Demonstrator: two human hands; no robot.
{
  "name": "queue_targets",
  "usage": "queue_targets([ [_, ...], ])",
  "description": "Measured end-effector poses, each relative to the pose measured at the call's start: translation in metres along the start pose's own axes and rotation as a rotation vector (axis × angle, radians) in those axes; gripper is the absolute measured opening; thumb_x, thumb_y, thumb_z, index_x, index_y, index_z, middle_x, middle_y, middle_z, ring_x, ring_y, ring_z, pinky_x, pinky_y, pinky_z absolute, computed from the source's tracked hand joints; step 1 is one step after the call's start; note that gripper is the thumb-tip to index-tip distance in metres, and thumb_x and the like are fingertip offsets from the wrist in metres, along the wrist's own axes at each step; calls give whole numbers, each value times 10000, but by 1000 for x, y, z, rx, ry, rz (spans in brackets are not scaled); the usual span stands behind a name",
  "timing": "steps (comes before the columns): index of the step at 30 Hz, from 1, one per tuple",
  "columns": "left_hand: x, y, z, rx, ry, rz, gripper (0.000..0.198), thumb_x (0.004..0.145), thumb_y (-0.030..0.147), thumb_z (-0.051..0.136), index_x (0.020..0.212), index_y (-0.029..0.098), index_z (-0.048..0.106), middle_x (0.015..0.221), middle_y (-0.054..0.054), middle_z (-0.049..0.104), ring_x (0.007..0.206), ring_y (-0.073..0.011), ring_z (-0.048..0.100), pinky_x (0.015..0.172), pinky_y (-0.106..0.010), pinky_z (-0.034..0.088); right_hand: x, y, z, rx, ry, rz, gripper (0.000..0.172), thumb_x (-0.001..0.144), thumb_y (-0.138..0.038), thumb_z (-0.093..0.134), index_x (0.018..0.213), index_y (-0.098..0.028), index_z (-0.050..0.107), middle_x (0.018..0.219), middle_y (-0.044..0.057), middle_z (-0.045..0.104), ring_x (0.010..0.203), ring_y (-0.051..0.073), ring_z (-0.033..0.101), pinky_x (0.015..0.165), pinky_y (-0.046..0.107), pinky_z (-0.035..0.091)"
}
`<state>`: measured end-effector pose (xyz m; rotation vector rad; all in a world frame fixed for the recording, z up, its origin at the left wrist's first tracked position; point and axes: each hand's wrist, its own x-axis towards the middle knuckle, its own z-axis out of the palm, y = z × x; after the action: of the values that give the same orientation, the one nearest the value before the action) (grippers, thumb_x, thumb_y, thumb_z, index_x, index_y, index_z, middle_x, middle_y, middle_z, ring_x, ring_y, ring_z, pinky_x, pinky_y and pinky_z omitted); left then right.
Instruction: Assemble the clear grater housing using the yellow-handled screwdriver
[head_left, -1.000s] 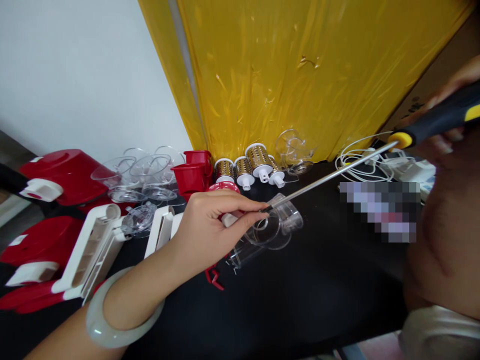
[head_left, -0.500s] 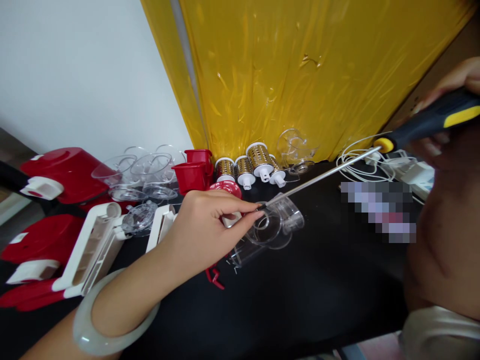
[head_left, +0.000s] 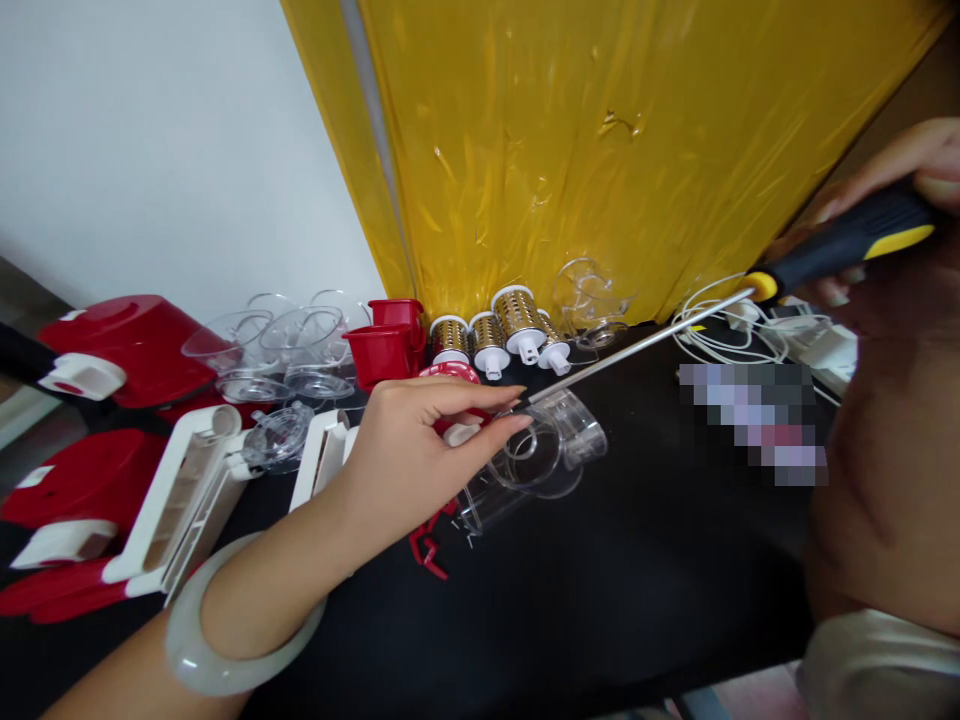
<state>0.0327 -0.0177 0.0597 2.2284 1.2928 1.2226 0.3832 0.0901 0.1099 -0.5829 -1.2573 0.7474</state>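
My right hand [head_left: 892, 200], at the right edge, grips the black and yellow handle of a long screwdriver [head_left: 637, 348]. Its thin metal shaft slants down to the left. My left hand [head_left: 427, 450], with a pale bangle [head_left: 184, 640] on the wrist, has thumb and forefinger on either side of the dark screwdriver tip; whether a small screw sits there is too small to tell. Below the fingertips lies a clear plastic housing [head_left: 559, 470] on the black table. Small red parts [head_left: 429, 560] and tiny screw-like bits [head_left: 470, 540] lie beside it.
Red machine bodies [head_left: 127, 345] and white frames [head_left: 172, 490] stand at left. Clear funnels [head_left: 300, 335], red boxes [head_left: 382, 350] and metal grater drums [head_left: 517, 318] line the back by a yellow film-covered wall [head_left: 562, 150]. White cables [head_left: 720, 340] lie at right.
The screwdriver and my right hand have shifted slightly left and down. My left thumb and forefinger have spread a little at the tip.
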Motion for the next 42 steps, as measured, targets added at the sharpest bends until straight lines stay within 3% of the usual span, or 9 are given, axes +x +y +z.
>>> queue_targets([
  [3,0,0,0,8,-30,-16,493,744,457,858,1179,249,757,1103,-60,794,1008,-262,754,949,-394,606,4,1,4,-111,-157,-136,151,631,-294,654,541,-176,684,480,31,600,253,140,399,179,305,201],
  [6,-4,0,4,83,-137,-35,922,615,600,892,1418,270,581,1361,-104,677,1217,-347,662,1051,-494,545,7,-1,-1,-95,-74,-123,101,592,-253,615,514,-213,664,469,18,592,238,127,341,169,288,140],
  [8,-9,-1,12,151,-233,-34,1029,624,620,878,1502,276,466,1473,-122,583,1332,-380,570,1109,-531,490,9,-4,-8,-94,5,-103,95,547,-250,592,476,-218,646,436,22,565,218,114,273,163,278,72],
  [11,-17,-6,28,203,-347,0,900,784,496,802,1539,256,376,1519,-138,521,1394,-360,507,1153,-525,443,11,-8,-21,-141,60,-46,114,494,-282,561,433,-212,629,334,27,451,182,119,194,152,289,-4],
  [14,-20,-12,38,199,-368,-2,790,850,397,741,1524,248,357,1457,-133,553,1340,-321,556,1123,-496,474,14,-7,-33,-168,91,-3,116,455,-295,546,420,-216,623,310,28,433,163,115,166,151,288,-23],
  [24,-9,-5,11,100,-117,54,814,724,357,812,1438,258,435,1289,-124,626,1172,-323,649,977,-474,575,18,-1,-41,-75,201,9,143,489,-356,548,425,-233,583,294,-13,338,193,94,161,192,239,6],
  [28,-8,-7,10,78,-114,83,848,704,335,821,1451,261,428,1270,-118,629,1161,-317,652,956,-465,587,18,-2,-36,-81,212,16,158,462,-351,522,405,-219,588,283,-3,358,176,97,163,177,240,8],
  [34,-9,-11,11,48,-128,107,891,688,342,833,1465,269,403,1278,-118,625,1137,-310,666,954,-456,589,15,-1,-27,-84,115,18,162,496,-351,523,421,-221,586,270,-17,316,152,111,151,163,245,26],
  [42,-9,-13,11,45,-132,108,911,689,360,836,1478,265,390,1284,-128,629,1145,-321,667,950,-468,595,12,-3,-18,-80,157,54,149,467,-326,517,420,-214,604,293,-1,387,156,105,158,157,252,30],
])
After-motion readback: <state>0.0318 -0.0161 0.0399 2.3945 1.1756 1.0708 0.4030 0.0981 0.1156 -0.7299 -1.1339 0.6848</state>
